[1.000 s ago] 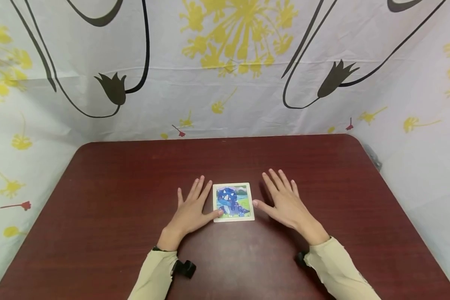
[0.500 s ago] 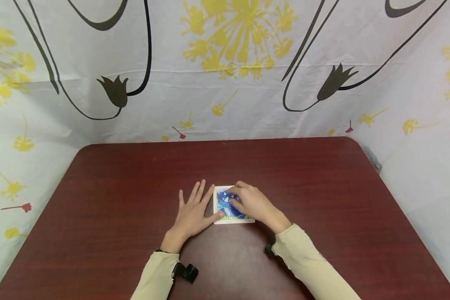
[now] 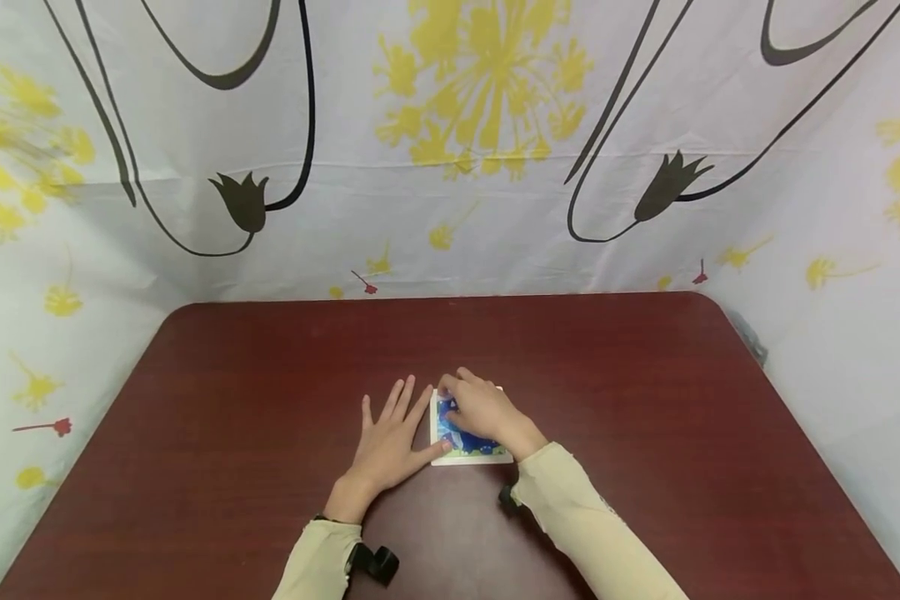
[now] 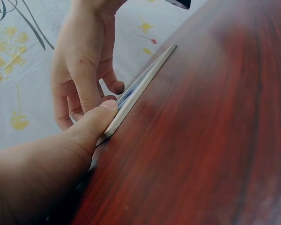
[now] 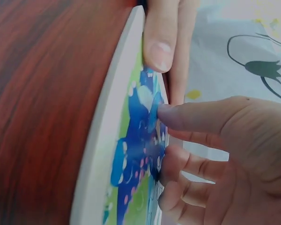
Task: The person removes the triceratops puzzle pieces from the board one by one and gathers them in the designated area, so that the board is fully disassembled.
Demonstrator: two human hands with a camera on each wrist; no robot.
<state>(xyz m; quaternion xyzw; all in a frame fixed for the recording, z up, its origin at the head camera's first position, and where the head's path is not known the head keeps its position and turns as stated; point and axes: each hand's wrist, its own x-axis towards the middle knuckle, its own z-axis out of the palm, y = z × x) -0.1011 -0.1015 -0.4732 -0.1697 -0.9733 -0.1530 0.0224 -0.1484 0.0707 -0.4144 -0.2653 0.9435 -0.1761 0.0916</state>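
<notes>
A small square picture board (image 3: pixel 474 450), with a pale rim and a blue cartoon dinosaur, lies flat on the table. My left hand (image 3: pixel 385 448) is spread beside it, its thumb resting on the lower left corner. Over the picture is my right hand (image 3: pixel 487 410), fingers bent and covering much of it. In the right wrist view the right thumb (image 5: pixel 196 116) touches the blue part near the left hand's thumb (image 5: pixel 160 51). The other right fingertips are at the picture's surface, apart from the thumb. The left wrist view shows the board's edge (image 4: pixel 140 91) from the side.
The dark red-brown table (image 3: pixel 232 467) reaches back to a white curtain (image 3: pixel 345 208) with yellow and grey flower prints. Black straps with small cameras sit at both wrists, including a left wrist camera (image 3: pixel 382 565).
My right hand has come in from right of the board and moved left over the picture, its spread fingers now bent. The left hand keeps its place. The head view has tilted slightly.
</notes>
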